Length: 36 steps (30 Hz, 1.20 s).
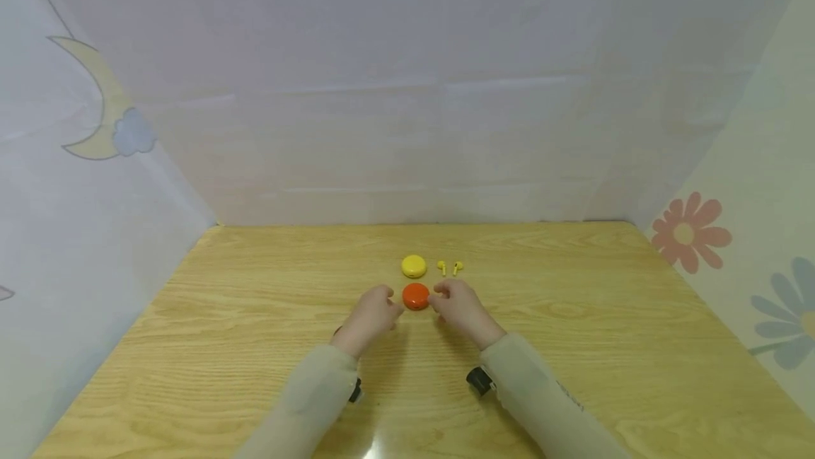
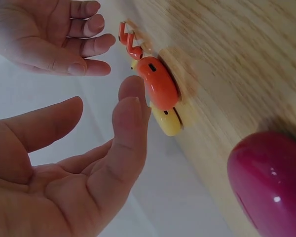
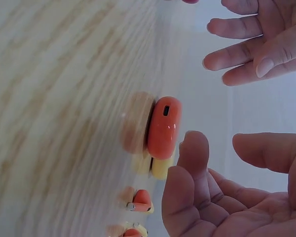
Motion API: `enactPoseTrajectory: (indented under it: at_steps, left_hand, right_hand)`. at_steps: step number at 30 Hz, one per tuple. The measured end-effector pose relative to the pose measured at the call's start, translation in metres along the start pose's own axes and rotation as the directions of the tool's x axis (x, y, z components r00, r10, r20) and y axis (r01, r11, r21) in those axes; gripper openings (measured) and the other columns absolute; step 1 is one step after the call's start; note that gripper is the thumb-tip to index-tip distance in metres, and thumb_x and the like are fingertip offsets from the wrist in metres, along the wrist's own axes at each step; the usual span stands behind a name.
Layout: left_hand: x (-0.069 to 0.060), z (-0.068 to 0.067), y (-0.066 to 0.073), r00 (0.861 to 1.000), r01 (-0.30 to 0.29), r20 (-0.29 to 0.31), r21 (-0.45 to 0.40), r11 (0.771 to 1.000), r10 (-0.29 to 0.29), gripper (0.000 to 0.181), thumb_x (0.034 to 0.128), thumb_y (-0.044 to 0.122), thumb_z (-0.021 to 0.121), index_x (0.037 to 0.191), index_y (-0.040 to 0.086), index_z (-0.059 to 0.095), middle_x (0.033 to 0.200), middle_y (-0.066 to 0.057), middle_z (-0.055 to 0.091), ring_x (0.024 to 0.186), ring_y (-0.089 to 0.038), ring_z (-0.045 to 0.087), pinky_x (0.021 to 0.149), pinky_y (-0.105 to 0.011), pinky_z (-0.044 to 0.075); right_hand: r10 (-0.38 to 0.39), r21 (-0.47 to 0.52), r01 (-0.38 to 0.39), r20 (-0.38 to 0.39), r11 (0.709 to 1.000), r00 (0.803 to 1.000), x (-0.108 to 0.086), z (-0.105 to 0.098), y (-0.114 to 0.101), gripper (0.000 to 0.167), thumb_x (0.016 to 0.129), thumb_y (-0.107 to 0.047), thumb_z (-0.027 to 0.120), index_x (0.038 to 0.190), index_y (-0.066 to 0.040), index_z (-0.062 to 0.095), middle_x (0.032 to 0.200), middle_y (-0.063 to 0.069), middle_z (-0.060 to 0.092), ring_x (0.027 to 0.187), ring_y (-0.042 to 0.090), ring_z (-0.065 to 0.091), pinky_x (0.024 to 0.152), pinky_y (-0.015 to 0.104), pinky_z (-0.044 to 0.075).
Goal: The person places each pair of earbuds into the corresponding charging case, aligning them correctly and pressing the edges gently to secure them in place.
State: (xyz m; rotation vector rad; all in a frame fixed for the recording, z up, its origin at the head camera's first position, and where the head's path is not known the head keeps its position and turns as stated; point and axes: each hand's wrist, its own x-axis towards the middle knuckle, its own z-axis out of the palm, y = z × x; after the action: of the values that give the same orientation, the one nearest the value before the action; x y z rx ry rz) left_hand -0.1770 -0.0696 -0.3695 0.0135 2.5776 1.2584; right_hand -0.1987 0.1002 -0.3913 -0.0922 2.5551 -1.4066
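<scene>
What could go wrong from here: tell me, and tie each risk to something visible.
1. The orange case is rounded and glossy, so it might slip or skid if pinched.
2. The right hand is close to the small orange earbuds lying loose near that case, and could knock them.
3. The magenta case lies near the left wrist, so drawing the left hand back might bump it.

There is an orange-red case [image 1: 417, 295], a yellow case [image 1: 414, 266] and a magenta case [image 2: 271, 182], with orange earbuds [image 2: 135, 52] and yellow earbuds [image 1: 458, 266]. The worktop [image 1: 586, 346] has tan wood grain. The pale walls [image 1: 382, 35] bear a yellow moon [image 1: 110, 91], blue cloud [image 1: 134, 132], pink flower [image 1: 685, 234] and blue flower [image 1: 782, 329].
</scene>
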Motion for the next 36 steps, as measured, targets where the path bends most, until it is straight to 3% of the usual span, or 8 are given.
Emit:
enactPoseTrajectory:
  at_steps: [4, 8, 15, 22, 28, 36]
  left_hand:
    - [0.005, 0.001, 0.002, 1.0, 0.013, 0.001, 0.008, 1.0, -0.013, 0.042, 0.0971, 0.009, 0.056, 0.13, -0.015, 0.046, 0.114, -0.022, 0.059, 0.075, -0.022, 0.06, 0.069, -0.035, 0.05]
    - [0.008, 0.002, 0.005, 0.999, 0.043, 0.013, 0.0, 0.999, -0.043, 0.039, 0.0969, 0.008, 0.055, 0.128, -0.015, 0.047, 0.106, -0.021, 0.059, 0.075, -0.027, 0.062, 0.059, -0.03, 0.047]
    - [0.021, -0.002, 0.005, 0.998, 0.043, 0.034, 0.027, 0.999, -0.044, 0.008, 0.0937, 0.0, 0.055, 0.098, -0.006, 0.054, 0.083, -0.019, 0.061, 0.065, -0.025, 0.06, 0.054, -0.032, 0.051]
    - [0.026, -0.003, 0.011, 0.997, 0.065, 0.05, 0.042, 0.997, -0.067, 0.011, 0.0922, -0.002, 0.052, 0.102, -0.006, 0.053, 0.082, -0.014, 0.056, 0.071, -0.032, 0.064, 0.06, -0.036, 0.053]
    - [0.038, 0.005, 0.013, 0.993, 0.096, 0.058, 0.079, 0.992, -0.101, 0.025, 0.094, -0.002, 0.051, 0.118, -0.009, 0.053, 0.08, -0.016, 0.06, 0.064, -0.027, 0.06, 0.052, -0.03, 0.047]
    - [0.047, 0.01, 0.013, 0.987, 0.144, 0.068, 0.069, 0.987, -0.148, 0.012, 0.0941, -0.002, 0.053, 0.104, -0.005, 0.058, 0.088, -0.015, 0.061, 0.057, -0.022, 0.056, 0.05, -0.029, 0.047]
  right_hand:
    - [0.024, -0.002, -0.024, 0.011, 1.0, 1.0, 0.005, 0.001, 0.001, 0.037, 0.097, -0.008, 0.055, 0.126, 0.015, 0.052, 0.099, 0.018, 0.065, 0.079, 0.025, 0.066, 0.071, 0.035, 0.053]
    - [0.032, -0.032, -0.031, 0.025, 0.999, 0.999, 0.009, 0.004, 0.002, 0.034, 0.096, -0.007, 0.056, 0.122, 0.015, 0.055, 0.092, 0.014, 0.064, 0.075, 0.022, 0.063, 0.068, 0.032, 0.052]
    - [0.065, -0.078, -0.062, 0.035, 0.995, 0.997, 0.015, 0.008, 0.002, 0.032, 0.096, -0.008, 0.055, 0.119, 0.014, 0.058, 0.071, 0.011, 0.062, 0.062, 0.016, 0.056, 0.063, 0.027, 0.046]
    - [0.073, -0.058, -0.07, 0.048, 0.996, 0.996, 0.019, 0.008, 0.005, 0.021, 0.096, -0.007, 0.054, 0.106, 0.01, 0.062, 0.066, 0.009, 0.06, 0.057, 0.015, 0.053, 0.059, 0.024, 0.041]
    - [0.051, -0.079, -0.047, 0.049, 0.996, 0.998, 0.024, 0.009, 0.006, 0.015, 0.095, -0.005, 0.054, 0.084, 0.003, 0.061, 0.065, 0.009, 0.06, 0.054, 0.015, 0.055, 0.056, 0.023, 0.041]
    - [0.08, -0.108, -0.074, 0.054, 0.991, 0.995, 0.029, 0.009, 0.003, 0.016, 0.095, -0.006, 0.054, 0.085, 0.005, 0.063, 0.064, 0.011, 0.063, 0.054, 0.014, 0.057, 0.058, 0.024, 0.045]
